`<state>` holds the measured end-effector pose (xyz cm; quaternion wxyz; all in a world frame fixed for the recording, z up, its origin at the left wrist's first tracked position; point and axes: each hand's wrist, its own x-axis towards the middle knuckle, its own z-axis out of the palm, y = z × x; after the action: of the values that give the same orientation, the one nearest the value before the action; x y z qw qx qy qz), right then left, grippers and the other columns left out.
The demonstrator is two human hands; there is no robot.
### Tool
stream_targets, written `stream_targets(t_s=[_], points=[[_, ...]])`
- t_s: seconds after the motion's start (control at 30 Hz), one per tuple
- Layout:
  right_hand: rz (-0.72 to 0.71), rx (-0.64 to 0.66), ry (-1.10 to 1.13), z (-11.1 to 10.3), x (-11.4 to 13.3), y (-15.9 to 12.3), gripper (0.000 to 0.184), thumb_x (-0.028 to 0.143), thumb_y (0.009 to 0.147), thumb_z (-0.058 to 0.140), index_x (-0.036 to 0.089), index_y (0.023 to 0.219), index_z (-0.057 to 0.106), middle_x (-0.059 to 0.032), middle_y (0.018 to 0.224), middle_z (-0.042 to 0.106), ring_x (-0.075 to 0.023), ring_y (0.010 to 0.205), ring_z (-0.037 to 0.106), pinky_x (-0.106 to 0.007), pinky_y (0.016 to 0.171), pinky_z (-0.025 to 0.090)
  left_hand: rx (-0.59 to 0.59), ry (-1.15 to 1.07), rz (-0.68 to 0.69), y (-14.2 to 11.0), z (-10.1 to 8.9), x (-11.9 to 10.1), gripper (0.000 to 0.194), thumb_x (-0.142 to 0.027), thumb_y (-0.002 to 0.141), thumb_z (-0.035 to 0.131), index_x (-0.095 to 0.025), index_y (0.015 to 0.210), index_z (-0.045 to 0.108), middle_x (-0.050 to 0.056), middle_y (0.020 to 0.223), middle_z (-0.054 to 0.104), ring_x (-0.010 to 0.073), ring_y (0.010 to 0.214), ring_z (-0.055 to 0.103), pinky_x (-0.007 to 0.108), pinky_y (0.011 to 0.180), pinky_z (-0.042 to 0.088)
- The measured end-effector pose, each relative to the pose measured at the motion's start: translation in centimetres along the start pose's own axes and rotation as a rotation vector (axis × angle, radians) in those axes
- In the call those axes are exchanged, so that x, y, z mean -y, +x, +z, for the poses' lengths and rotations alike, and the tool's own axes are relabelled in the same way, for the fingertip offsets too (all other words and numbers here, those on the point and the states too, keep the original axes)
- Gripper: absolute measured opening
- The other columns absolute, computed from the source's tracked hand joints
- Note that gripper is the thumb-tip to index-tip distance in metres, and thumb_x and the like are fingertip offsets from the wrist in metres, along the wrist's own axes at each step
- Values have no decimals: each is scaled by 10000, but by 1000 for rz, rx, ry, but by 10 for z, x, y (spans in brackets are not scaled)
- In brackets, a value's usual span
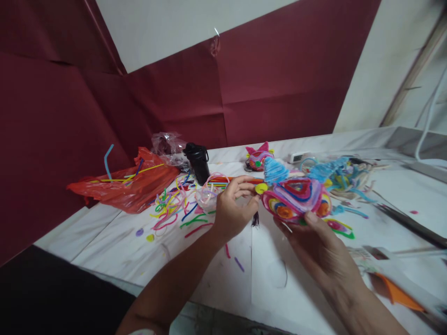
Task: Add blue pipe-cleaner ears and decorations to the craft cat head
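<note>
My right hand [323,246] grips a pipe-cleaner animal head [296,197] from below, thumb on its front edge. The head is pink, purple and red, with orange eyes and blue fuzzy ears; it is held above the table. At its left side sticks out a yellow round piece [261,188]. My left hand [239,204] is beside this piece, fingers half curled and thumb apart, tips close to or touching it. Just under the left thumb hangs a dark tassel [256,219].
A similar pink head [259,157] stands at the back. Left lie a red plastic bag [125,190], a black bottle [197,163] and scattered pipe-cleaner pieces [171,204]. Right are a pipe-cleaner heap [349,179], dark stems [412,223] and a blurred orange-handled tool [398,291].
</note>
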<state>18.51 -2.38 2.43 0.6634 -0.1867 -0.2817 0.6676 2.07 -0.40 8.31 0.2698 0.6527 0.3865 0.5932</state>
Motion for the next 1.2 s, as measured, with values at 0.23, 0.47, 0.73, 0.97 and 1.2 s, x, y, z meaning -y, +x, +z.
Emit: stream_targets(t_s=[0.23,0.47,0.73,0.97,1.2], points=[[-2,6,-10,0,0,-1,194,348,697,848,275,823,721,2,1144,697,-264,1157,589,-402,958,545,-6,18,3,-2,-1,-1,397,-108,714,641,-175,1100,585,51,985,681,116,799,680,228,773,553],[-15,-19,-63,6,2,0,186,386,681,848,264,736,719,-7,1049,728,-266,1142,599,-414,995,519,-24,51,-6,-2,-3,0,375,-105,725,606,-177,1092,569,63,1026,698,136,793,708,247,769,557],[-6,-133,-70,22,5,0,326,425,527,914,258,744,736,-7,903,745,-239,997,657,-358,919,548,-99,107,-5,2,-10,9,296,-119,749,558,-179,1038,572,71,1068,676,169,879,717,270,800,550],[14,-144,-61,19,12,9,418,410,540,912,283,891,722,17,1032,726,-231,1059,637,-350,901,548,-201,151,26,11,-25,34,222,-155,762,569,-174,980,605,68,988,683,151,826,692,259,766,533],[-39,-236,-103,32,35,17,464,425,461,917,282,855,715,30,920,730,-251,1134,596,-332,825,554,-250,193,-42,10,-34,77,169,-125,734,559,-170,885,621,51,884,688,135,758,663,228,677,519]])
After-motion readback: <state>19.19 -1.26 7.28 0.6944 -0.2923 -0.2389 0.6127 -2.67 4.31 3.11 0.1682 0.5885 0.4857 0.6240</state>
